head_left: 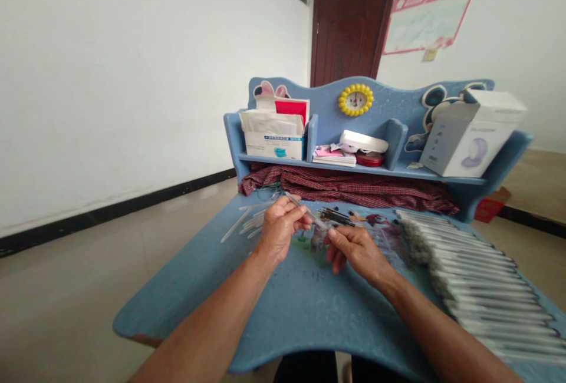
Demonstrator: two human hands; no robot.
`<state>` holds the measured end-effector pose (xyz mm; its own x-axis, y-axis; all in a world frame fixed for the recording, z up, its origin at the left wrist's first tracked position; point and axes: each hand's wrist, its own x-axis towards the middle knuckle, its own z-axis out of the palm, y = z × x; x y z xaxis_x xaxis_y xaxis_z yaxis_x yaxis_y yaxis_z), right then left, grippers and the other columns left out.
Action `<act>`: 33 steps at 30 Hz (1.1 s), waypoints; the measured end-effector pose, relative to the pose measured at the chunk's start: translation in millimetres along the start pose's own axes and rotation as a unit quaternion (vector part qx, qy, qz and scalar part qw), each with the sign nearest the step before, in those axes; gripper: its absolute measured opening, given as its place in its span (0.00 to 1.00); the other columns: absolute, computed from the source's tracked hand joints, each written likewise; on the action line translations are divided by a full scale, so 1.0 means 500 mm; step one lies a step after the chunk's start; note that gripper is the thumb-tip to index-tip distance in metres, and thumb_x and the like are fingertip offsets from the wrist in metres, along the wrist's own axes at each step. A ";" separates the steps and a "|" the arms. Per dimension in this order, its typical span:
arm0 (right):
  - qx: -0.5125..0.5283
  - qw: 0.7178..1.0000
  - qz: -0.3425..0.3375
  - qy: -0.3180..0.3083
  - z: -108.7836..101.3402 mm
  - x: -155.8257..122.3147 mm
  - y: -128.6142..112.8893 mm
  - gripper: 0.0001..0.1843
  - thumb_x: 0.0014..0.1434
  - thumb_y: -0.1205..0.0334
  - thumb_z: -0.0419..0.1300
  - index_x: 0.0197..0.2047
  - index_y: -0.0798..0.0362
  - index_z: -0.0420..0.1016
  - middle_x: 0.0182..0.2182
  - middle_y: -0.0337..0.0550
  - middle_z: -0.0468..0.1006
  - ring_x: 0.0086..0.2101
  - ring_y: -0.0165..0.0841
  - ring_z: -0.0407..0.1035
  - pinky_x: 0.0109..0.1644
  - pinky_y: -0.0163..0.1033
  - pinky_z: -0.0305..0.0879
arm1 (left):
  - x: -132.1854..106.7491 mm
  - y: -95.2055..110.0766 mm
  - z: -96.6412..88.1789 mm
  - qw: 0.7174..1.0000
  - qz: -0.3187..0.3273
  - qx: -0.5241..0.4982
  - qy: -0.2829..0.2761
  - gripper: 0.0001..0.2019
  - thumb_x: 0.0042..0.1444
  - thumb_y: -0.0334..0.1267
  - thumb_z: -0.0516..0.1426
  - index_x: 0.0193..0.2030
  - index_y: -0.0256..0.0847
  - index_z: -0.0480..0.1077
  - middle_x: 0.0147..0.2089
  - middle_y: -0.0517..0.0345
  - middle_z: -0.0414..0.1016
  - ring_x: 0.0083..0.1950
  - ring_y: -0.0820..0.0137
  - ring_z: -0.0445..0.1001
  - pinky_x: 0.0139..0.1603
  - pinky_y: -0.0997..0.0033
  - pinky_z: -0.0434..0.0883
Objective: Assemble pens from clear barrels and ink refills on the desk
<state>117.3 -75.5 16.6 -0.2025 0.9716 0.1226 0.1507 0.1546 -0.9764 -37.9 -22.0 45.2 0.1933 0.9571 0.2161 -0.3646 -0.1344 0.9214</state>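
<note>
My left hand (283, 221) is closed around a thin, pale translucent tube (307, 209), held slanting above the desk. My right hand (354, 250) pinches at the tube's lower end, where blur hides the detail. Left of my left hand lie several loose clear tubes (236, 225). Behind my right hand is a small heap of dark, slim sticks (338, 216), too blurred to tell their kind. To the right, many clear tubes with dark sticks inside lie side by side in a row (481, 277), with grey fuzzy-looking ends toward my right hand.
The blue desk (300, 312) has a back shelf holding a mask box (274, 142), papers (333, 158), a red tin (369, 160) and a white carton (469, 135). Red checked cloth (336, 185) lies beneath the shelf. A yellow-rimmed clock (355, 100) is mounted above.
</note>
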 end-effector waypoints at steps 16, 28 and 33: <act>-0.065 0.997 -0.029 0.040 -0.002 0.002 0.006 0.20 0.57 0.47 0.49 0.26 0.55 0.65 0.18 0.37 0.70 0.15 0.26 0.65 0.18 0.30 0.58 | 0.001 -0.002 0.001 1.000 0.005 0.005 0.007 0.15 0.44 0.35 0.60 0.38 0.36 0.61 0.25 0.63 0.69 0.23 0.76 0.69 0.23 0.77 0.69; -0.050 0.997 -0.029 0.052 -0.005 0.002 0.005 0.16 0.56 0.49 0.52 0.31 0.54 0.64 0.18 0.35 0.70 0.15 0.26 0.65 0.18 0.31 0.59 | 0.000 -0.003 -0.001 1.000 0.006 0.002 0.015 0.16 0.42 0.36 0.61 0.37 0.37 0.62 0.24 0.63 0.69 0.23 0.76 0.69 0.24 0.77 0.68; -0.016 0.998 -0.031 0.045 -0.002 0.002 0.006 0.14 0.55 0.50 0.52 0.31 0.53 0.61 0.18 0.34 0.69 0.15 0.26 0.64 0.18 0.31 0.59 | 0.001 -0.004 -0.001 1.000 0.008 0.008 0.013 0.15 0.44 0.35 0.61 0.37 0.37 0.61 0.24 0.63 0.69 0.23 0.76 0.69 0.24 0.77 0.69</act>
<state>118.6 -73.7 14.0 -0.1257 0.9719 0.1990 0.1721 0.2189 -0.9605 -37.3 -21.3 43.2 0.1636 0.9609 0.2235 -0.3527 -0.1547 0.9229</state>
